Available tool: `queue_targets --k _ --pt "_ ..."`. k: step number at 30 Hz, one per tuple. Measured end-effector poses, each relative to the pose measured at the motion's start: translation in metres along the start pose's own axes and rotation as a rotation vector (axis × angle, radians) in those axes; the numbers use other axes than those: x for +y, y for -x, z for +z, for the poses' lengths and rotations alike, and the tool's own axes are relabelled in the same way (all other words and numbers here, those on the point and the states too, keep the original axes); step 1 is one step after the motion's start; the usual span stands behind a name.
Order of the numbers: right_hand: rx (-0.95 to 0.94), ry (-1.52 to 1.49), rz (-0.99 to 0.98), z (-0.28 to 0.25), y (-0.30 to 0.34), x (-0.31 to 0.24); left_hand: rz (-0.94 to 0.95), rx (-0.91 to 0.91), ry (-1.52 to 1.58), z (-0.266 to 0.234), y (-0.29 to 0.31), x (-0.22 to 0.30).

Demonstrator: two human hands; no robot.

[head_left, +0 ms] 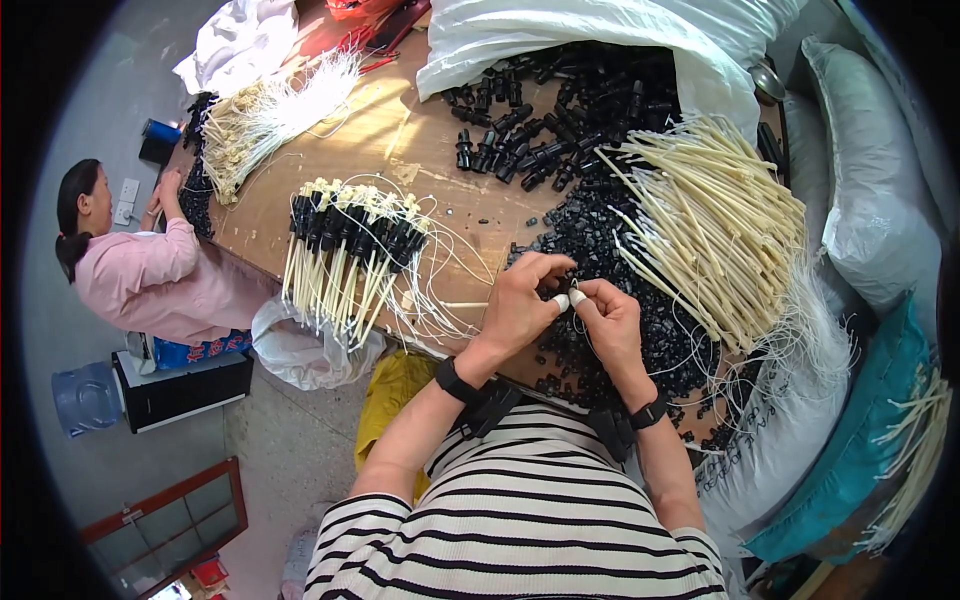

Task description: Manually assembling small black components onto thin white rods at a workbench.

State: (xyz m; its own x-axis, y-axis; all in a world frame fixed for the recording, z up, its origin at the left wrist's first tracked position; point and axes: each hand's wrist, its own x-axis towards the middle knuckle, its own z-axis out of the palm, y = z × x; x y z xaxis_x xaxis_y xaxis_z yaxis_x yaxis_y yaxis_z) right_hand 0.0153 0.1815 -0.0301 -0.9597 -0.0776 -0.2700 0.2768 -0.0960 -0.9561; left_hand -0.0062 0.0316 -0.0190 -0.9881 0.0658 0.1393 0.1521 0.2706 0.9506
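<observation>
Over the bits (660,322), the left hand (518,303) and right hand (612,320) are pinching a tiny, indistinct thing (573,286); sticks (715,235) are lying right of the bits.

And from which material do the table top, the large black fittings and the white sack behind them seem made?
Table top: probably wood or board, smooth brown with worn patches.
Large black fittings: likely moulded plastic, ridged, repeated shapes with glossy highlights.
White sack: perhaps woven plastic; faint sheen, soft folds.
</observation>
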Motion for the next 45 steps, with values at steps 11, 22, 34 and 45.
queue_targets --k 11,22,34,45 --pt "-0.131 -0.6 0.107 -0.014 0.006 -0.014 0.245 -0.148 -0.148 -0.016 0.0 -0.004" --pt "-0.046 0.825 -0.561 0.002 0.013 -0.027 0.15 -0.271 -0.442 -0.034 0.005 -0.01" --pt "0.199 0.515 -0.64 0.035 -0.004 -0.042 0.414 0.281 -0.69 -0.108 -0.009 0.005" --pt "-0.159 0.883 -0.571 0.029 -0.006 -0.017 0.296 0.152 -0.65 -0.117 -0.046 -0.027"
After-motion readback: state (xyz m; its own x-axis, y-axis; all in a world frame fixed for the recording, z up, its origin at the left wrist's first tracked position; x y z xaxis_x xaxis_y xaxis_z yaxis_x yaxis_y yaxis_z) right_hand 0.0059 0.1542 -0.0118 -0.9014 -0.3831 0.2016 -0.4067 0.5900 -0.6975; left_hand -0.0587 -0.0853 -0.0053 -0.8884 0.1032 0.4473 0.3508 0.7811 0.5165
